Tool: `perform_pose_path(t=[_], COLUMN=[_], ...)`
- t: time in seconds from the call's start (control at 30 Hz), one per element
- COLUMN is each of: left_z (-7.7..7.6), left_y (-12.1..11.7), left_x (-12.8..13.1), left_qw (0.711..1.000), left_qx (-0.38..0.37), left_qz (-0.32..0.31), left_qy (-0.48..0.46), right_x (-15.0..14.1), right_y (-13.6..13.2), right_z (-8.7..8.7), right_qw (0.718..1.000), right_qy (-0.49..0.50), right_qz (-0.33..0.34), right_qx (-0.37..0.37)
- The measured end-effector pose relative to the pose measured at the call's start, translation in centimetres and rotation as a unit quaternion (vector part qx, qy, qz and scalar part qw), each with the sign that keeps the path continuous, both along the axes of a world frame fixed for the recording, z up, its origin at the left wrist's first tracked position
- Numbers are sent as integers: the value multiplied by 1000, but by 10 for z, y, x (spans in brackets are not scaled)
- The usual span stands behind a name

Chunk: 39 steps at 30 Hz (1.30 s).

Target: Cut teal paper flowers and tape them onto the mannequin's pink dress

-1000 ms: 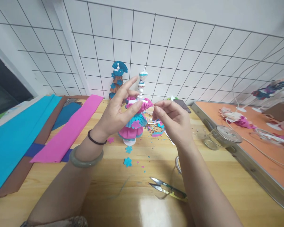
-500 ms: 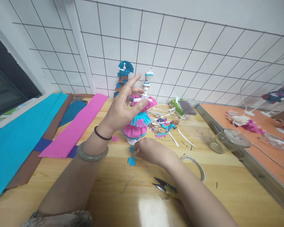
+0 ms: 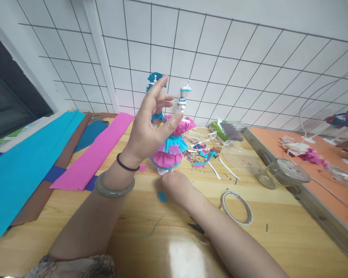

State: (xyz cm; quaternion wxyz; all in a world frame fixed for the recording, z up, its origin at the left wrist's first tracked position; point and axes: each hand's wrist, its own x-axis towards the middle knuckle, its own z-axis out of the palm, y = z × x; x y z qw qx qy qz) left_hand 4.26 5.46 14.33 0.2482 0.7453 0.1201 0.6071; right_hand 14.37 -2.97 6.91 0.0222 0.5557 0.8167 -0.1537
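Observation:
A small white figure on a stand (image 3: 183, 101) wears a pink and blue ruffled crepe-paper skirt (image 3: 168, 157) with pink paper flowers on it. My left hand (image 3: 150, 119) is raised in front of its left side, fingers stretched and apart, thumb across the waist; whether it touches is unclear. Low at the foot of the stand, my right hand (image 3: 176, 187) is curled, its fingertips hidden beneath the hand. A blue paper flower (image 3: 162, 196) lies just beside it. To the left lies a pink paper flower (image 3: 142, 168). Behind my left hand stands another figure with a blue fan (image 3: 154, 78).
Crepe-paper strips in pink (image 3: 95, 150) and blue (image 3: 34, 162) lie at left. Paper scraps (image 3: 203, 148), a roll of tape (image 3: 237, 208) and a clear container (image 3: 287, 170) are at right. Thread snips (image 3: 195, 227) lie partly under my right forearm. A gridded wall stands behind.
My right hand has turned and drawn in toward the stand's foot; the blue flower at its fingertips is now out of sight. My left hand stays raised. The view has shifted slightly.

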Motion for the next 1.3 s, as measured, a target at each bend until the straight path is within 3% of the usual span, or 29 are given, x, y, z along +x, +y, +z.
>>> perform_pose_path(t=[0.1,0.13,0.2,0.3,0.43,0.57,0.63,0.73,0.9,1.3], left_z=[2,4,7,12,18,21,23,28,34,28], left_y=[-3,-4,-8,-17,-35,-54,-61,-68,-70,-65], left_x=[-1,-2,-2,-3,-2,-3,-3,-4,-5,-5], left_qw=[1000,999,998,996,994,996,981,945,920,934], left_qx=[15,21,33,44,46,-51,-112,-176,-232,-240], left_qz=[13,18,24,23,-10,-75,-135,-216,-266,-224], left_qy=[-13,-21,-40,-71,-99,2,81,170,170,139], right_x=[15,22,36,53,68,76,78,80,85,84], right_y=[-6,-8,-14,-22,-31,-37,-40,-44,-48,-43], right_z=[22,30,46,66,80,85,87,90,92,89], right_qw=[999,994,961,882,814,759,743,744,760,744], right_qy=[20,88,244,428,560,645,666,665,646,661], right_qz=[-14,-16,-28,-56,-61,-27,-14,-6,-20,-5], right_qx=[-24,-67,-130,-190,-141,-86,-72,-67,-66,-94])
